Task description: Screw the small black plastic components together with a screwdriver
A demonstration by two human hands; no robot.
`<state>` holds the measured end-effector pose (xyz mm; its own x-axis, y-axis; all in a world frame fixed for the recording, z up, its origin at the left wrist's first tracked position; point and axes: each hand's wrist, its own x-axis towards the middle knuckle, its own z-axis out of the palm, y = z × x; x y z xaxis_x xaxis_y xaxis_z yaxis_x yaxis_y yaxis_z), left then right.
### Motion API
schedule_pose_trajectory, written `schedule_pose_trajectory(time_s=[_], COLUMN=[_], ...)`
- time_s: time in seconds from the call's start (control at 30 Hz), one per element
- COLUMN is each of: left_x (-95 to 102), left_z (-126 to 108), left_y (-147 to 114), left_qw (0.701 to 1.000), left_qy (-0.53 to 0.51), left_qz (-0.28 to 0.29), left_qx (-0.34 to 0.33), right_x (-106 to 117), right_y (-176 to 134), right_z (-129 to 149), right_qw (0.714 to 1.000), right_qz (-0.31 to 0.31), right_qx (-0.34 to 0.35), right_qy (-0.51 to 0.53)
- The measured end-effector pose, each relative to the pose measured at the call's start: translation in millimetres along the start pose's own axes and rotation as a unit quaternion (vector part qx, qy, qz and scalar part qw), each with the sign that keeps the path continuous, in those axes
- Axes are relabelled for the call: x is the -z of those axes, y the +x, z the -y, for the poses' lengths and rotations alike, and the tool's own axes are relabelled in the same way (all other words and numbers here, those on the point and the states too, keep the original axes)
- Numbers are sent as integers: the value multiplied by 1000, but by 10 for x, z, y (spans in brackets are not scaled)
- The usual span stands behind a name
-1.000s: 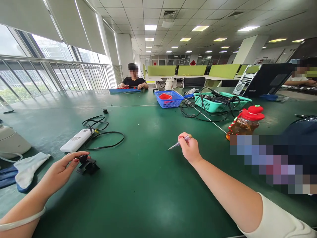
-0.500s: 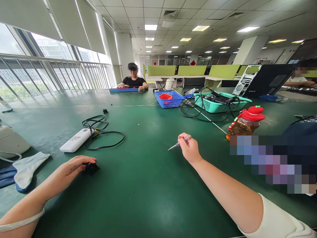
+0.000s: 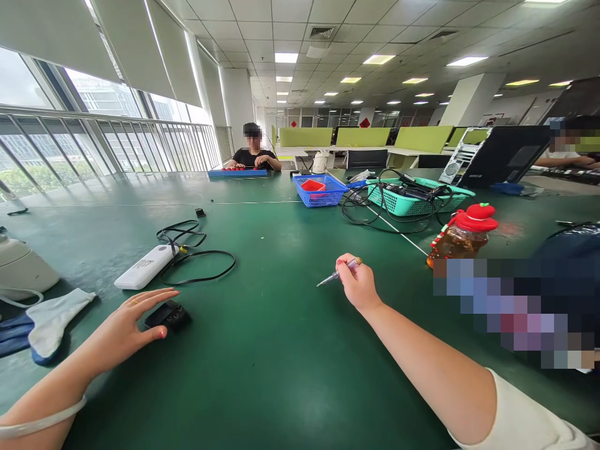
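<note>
On the left, my left hand (image 3: pixel 134 322) is open, thumb and fingers spread around a small black box-like device (image 3: pixel 169 317) on the table. Whether a finger touches the device I cannot tell. My right hand (image 3: pixel 359 282) is closed around a small screwdriver (image 3: pixel 338 274) with a see-through handle. Its thin metal tip points left and down, close to the green table (image 3: pixel 262 369). Just beyond my left hand lies a white power bank (image 3: pixel 147 267) beside a looped black cable (image 3: pixel 206 251).
A blue-and-white glove (image 3: pixel 59 322) lies at the far left. A red-lidded bottle (image 3: pixel 462 234) stands on the right. Farther back are a blue basket (image 3: pixel 323 199) and a green basket (image 3: pixel 403 206) with tangled cables. A person (image 3: pixel 253 153) sits across the table.
My left hand has opened, its thumb and fingers parting from the black device, which now shows more fully. My right hand keeps hold of the screwdriver, nearly still.
</note>
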<state>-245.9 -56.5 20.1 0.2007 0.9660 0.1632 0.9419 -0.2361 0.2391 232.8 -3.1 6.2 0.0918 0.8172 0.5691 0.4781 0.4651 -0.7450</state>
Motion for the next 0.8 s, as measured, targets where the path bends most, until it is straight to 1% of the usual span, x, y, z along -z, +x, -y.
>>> schedule_pose_trajectory(time_s=[0.1, 0.17, 0.3, 0.37, 0.43, 0.47, 0.53, 0.63, 0.7, 0.8], left_x=[14, 18, 53, 87, 119, 128, 125, 66, 7, -71], left_z=[45, 61, 10, -72, -187, -251, -377, -518, -566, -576], left_y=[1, 11, 20, 0, -35, -54, -82, -84, -67, -43], left_qw=[999, 998, 997, 995, 992, 992, 992, 990, 985, 982], left_qy=[22, 31, 47, 57, 52, 42, 23, 53, 88, 110], left_qz=[30, 28, 2, -19, -55, -75, -105, -131, -140, -126], left_qx=[27, 38, 57, 83, 100, 95, 60, -14, -54, -91], right_x=[2, 4, 8, 7, 4, 3, 1, 0, 0, -1], right_y=[-1, 0, 0, 0, -1, -1, -2, -2, -2, -1], right_z=[-5, -10, -20, -28, -39, -46, -58, -67, -67, -63], right_qw=[1000, 1000, 1000, 1000, 1000, 1000, 1000, 1000, 1000, 1000], right_qz=[1, 1, 3, 4, 2, 2, 2, 5, 5, 2], right_qx=[1, 1, -1, -1, -1, -1, -2, -5, -8, -9], right_qy=[3, 3, 3, 4, 6, 6, 5, 2, 2, 2])
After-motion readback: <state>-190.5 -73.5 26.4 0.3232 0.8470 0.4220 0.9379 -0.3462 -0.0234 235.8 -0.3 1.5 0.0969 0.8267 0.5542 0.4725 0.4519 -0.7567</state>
